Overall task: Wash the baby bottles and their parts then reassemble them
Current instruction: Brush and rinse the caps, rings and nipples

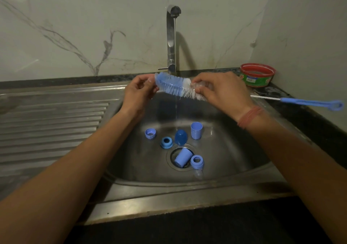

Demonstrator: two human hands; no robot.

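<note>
A blue-and-white brush (174, 86) is lying crosswise under the running water, its tip pushing into a clear teat (199, 88). Below, two caps (196, 130), two collar rings (166, 142), a lid (150, 133) and a dark-blue dome (181, 137) are sitting around the drain

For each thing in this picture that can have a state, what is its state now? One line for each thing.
Tap: on, thin stream running.
Bottle brush: held over the sink by both hands.
Left hand: grips the brush tip.
Right hand: holds a clear part at the bristles.
Light blue cup: upright, open end up.
Second light blue cup: on its side over the drain.
Red tub: open, no lid.
</note>
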